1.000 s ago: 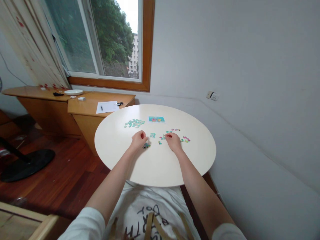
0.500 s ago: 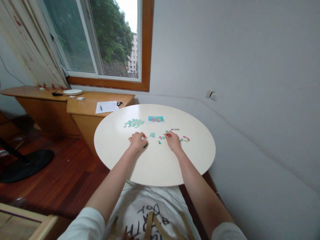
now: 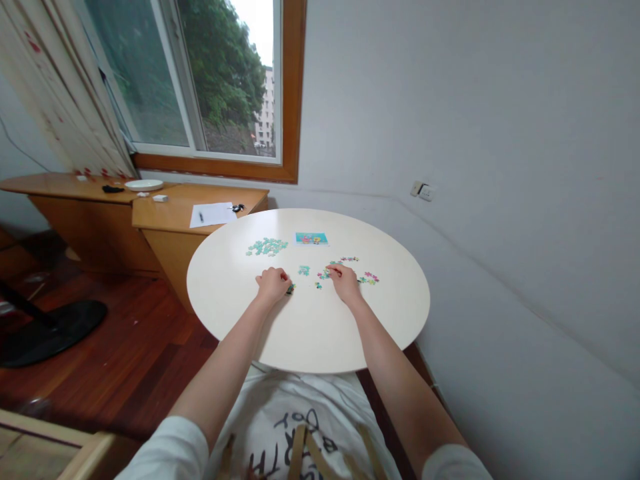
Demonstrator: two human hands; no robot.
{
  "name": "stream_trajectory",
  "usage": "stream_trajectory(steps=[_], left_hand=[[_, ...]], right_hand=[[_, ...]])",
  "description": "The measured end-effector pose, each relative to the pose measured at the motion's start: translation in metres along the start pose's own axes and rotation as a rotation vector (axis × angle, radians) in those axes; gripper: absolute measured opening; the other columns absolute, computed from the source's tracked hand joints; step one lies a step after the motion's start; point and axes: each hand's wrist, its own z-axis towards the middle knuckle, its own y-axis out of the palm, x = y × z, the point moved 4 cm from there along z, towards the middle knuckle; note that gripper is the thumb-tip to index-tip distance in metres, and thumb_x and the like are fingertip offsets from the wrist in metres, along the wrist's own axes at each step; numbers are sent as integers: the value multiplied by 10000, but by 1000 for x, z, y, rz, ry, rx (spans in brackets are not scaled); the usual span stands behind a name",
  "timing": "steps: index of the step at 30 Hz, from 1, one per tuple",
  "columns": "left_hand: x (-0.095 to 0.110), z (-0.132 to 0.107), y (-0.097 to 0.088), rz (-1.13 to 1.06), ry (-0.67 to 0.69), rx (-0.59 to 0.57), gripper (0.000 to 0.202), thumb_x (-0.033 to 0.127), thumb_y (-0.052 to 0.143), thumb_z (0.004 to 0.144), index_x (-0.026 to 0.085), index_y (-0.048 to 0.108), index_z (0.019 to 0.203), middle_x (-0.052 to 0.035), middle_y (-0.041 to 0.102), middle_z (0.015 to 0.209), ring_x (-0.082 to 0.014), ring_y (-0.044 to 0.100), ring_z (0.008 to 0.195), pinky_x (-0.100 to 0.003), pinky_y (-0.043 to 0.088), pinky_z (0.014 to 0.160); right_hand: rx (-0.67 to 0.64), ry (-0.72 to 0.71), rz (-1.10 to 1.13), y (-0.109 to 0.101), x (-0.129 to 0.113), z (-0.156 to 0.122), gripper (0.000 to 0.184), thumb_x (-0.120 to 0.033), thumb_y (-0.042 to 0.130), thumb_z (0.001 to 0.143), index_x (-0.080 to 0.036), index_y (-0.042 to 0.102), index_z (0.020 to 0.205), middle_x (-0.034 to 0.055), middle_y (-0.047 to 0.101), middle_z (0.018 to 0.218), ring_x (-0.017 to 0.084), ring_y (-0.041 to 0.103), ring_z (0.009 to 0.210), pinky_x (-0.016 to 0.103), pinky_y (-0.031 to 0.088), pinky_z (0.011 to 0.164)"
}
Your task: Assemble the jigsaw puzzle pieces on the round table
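My left hand (image 3: 273, 285) rests on the white round table with its fingers curled closed. Dark and green puzzle pieces (image 3: 291, 289) show at its right edge; what its fingers hold, if anything, is hidden. My right hand (image 3: 345, 281) is closed in a pinch at a small puzzle piece, above a group of colourful puzzle pieces (image 3: 324, 274). Between the hands lie a joined light-green patch (image 3: 304, 271) and a small piece cluster (image 3: 319, 285). Pink and green pieces (image 3: 371, 277) lie to the right of my right hand.
Many pale green puzzle pieces (image 3: 267, 247) are spread at the table's (image 3: 310, 340) back left. A picture card (image 3: 311, 239) lies beside them. Behind stands a wooden desk (image 3: 175, 213) with paper (image 3: 214, 215) and a white plate (image 3: 144, 185). A wall borders the right.
My left fingers have curled in closer beside the dark pieces. My right fingertips have shifted slightly left over the colourful pieces. The loose pieces lie as before.
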Motion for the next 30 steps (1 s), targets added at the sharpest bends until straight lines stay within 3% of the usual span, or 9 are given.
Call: stream_trajectory(steps=[8,17,30], left_hand=[[3,-2,-2,-45,5,-36,115,209,525,742,183,637,728,-65,704,878,-256,610,905,-392,348,826],[5,-3,-3,-46,9,-41,88,201,534,742,192,617,716,-48,713,878,-239,620,890,-370,339,833],[4,-3,-3,-61,6,-44,100,209,528,742,192,622,713,-45,713,851,-226,622,852,-358,353,820]], right_hand=[[-13,7,-49,1,0,0,313,-134,429,742,-164,714,866,56,714,834,186,637,770,338,489,792],[11,16,1,-1,0,0,274,-135,461,717,-187,711,819,41,714,802,178,639,756,328,497,776],[28,42,-7,-2,-2,-2,288,-181,438,683,-179,694,813,18,671,680,154,575,586,277,467,622]])
